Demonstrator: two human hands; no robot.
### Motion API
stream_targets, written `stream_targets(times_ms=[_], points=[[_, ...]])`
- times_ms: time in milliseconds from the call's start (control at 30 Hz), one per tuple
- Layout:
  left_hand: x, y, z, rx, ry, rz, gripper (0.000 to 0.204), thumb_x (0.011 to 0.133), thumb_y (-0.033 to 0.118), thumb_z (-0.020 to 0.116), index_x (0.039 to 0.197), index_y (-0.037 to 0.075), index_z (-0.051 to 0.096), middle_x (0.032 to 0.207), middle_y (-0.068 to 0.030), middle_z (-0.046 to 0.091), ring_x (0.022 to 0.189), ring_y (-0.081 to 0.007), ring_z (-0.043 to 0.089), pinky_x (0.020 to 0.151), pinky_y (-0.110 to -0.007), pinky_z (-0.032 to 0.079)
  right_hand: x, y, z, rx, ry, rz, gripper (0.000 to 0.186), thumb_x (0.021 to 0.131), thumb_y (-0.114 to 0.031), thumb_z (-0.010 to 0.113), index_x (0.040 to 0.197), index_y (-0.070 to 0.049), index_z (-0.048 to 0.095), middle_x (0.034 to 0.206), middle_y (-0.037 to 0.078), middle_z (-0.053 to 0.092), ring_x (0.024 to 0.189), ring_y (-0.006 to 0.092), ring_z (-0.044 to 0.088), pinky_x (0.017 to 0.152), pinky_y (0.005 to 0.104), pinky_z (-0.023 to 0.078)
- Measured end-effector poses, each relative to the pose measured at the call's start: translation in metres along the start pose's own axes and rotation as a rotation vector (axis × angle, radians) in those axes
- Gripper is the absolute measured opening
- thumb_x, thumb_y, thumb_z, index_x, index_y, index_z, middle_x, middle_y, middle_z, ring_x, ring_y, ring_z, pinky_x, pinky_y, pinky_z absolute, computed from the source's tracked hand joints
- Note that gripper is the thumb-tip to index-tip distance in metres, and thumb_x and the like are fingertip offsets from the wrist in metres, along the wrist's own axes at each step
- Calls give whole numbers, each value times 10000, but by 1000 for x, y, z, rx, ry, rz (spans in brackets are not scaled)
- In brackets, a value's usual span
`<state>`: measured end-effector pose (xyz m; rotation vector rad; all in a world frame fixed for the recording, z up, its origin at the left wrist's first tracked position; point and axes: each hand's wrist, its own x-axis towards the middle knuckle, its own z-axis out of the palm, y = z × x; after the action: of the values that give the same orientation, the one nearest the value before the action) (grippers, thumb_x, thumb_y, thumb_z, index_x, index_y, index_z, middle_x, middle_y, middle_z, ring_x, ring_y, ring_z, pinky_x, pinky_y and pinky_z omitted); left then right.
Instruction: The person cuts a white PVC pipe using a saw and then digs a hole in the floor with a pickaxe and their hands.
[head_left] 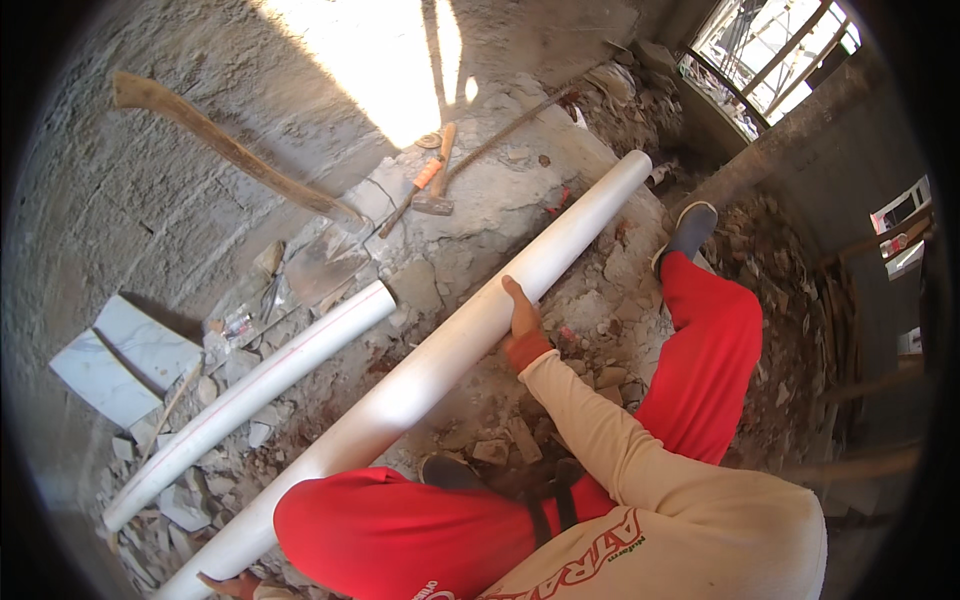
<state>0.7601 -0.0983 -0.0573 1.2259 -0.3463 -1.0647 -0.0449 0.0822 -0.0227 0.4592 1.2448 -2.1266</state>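
A long, thick white plastic pipe [405, 395] slants from the lower left up to the right across the rubble. About halfway along it, my right hand [524, 318] grips the near side, thumb on top and the other fingers hidden beneath. Low at the left, my left hand [236, 585] holds the same pipe close to the picture's edge; most of its fingers are out of sight. Beyond it lies a shorter, thinner white pipe [262, 390] with a red line along it, touched by neither hand.
Against the wall, a shovel's wooden handle [225, 145] leans. A hammer [440, 180] and an orange-gripped chisel [415, 195] rest on a broken concrete slab [500, 190]. Pale tiles [115, 365] stand at the left. Broken stones [490, 450] surround my feet; a window opening [775, 60] is far right.
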Motion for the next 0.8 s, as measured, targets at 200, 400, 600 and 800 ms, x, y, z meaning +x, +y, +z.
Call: stream_targets(times_ms=[200,400,600,800], points=[[3,-4,2,161,0,129,912,754,362,824,1508,144,359,1398,-176,537,1307,-368,474,1153,-479,323,-27,59,5,-134,6,-52,491,872,-296,766,1222,-18,565,1074,91,644,926,232,647,814,384,551],[-1,8,-5,343,-11,290,971,694,303,868,1496,99,359,1392,-186,523,1271,-367,503,1107,-475,386,-74,126,3,-145,77,9,421,852,-238,793,1161,-23,603,1051,75,656,887,215,650,784,374,541],[14,17,-28,541,-23,469,1031,634,243,911,1484,53,358,1387,-196,508,1235,-367,531,1060,-471,448,-73,164,-12,-159,80,180,452,850,-265,798,1171,-20,596,1046,89,658,874,234,656,791,385,541],[43,45,-65,817,-96,719,1092,574,184,955,1472,8,358,1382,-206,493,1199,-366,560,1013,-467,511,-47,189,-19,-192,117,293,567,801,-315,834,1209,10,612,1133,104,663,985,214,630,869,363,488]])
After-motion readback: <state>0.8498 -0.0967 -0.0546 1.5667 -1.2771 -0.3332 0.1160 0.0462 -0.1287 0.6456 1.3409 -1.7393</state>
